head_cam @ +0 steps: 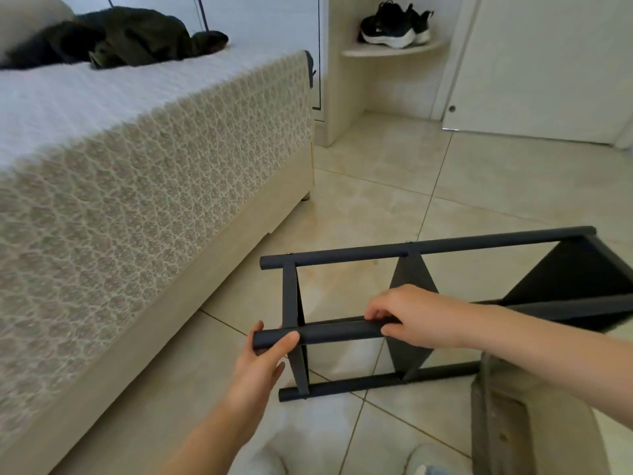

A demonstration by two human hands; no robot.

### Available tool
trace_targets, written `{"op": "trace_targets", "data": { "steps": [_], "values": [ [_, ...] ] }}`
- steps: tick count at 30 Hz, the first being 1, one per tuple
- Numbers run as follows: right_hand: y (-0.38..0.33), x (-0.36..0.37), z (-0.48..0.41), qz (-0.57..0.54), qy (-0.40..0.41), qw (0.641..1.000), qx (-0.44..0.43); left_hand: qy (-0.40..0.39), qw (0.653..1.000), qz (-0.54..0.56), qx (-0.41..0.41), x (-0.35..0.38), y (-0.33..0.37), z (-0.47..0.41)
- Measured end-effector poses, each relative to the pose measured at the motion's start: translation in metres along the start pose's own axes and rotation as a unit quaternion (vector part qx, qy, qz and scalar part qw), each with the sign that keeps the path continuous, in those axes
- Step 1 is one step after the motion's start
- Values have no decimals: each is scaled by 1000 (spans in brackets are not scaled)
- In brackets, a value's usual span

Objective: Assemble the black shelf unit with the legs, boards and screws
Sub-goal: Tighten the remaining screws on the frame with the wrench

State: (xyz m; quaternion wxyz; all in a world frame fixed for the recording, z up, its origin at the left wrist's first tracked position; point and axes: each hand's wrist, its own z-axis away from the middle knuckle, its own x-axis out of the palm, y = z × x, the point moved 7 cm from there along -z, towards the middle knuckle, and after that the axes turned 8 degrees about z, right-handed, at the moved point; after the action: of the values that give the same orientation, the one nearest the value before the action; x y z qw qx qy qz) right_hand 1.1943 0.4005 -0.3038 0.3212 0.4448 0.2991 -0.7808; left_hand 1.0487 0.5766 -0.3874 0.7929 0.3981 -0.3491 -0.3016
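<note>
The black shelf unit [412, 274] lies on its side on the tiled floor [376, 200], just beside the bed [137, 200], with its round legs running left to right and its flat boards [575, 275] standing on edge between them. The near upper leg [339, 332] is held by both hands. The left hand [263, 358] grips the leg's open left end, with the thumb over the top and the fingers curled underneath. The right hand [411, 317] is wrapped around the same leg further along, close to the middle board, with the fingers bent over the top of the tube. The far leg [479, 242] runs along the upper edge of the frame, and a small screw head [408, 242] shows on it where the middle board meets it. The lowest leg [359, 382] rests on the floor. A grey object [496, 413] stands at the lower right, partly under the right forearm; what it is cannot be told. Dark clothes [137, 36] lie in a heap on the bed, and a pair of black sneakers [394, 25] sits on a corner shelf [394, 50] next to a white door [548, 63].
</note>
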Motion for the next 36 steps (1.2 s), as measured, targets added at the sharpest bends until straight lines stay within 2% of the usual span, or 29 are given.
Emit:
{"op": "trace_targets", "data": {
  "steps": [3,12,20,25,36],
  "values": [
    [4,0,10,11,31,999,2,-24,997,54,-41,11,-13,4],
    [11,4,18,77,119,990,22,-42,999,32,-13,28,-5,2],
    [17,-2,16,169,134,974,62,-27,997,66,-4,31,1,0],
    [23,-17,16,107,164,977,82,-19,998,58,26,35,27,-5],
    [11,-78,-8,63,238,968,54,9,992,36,117,38,115,-19]
  ]
}}
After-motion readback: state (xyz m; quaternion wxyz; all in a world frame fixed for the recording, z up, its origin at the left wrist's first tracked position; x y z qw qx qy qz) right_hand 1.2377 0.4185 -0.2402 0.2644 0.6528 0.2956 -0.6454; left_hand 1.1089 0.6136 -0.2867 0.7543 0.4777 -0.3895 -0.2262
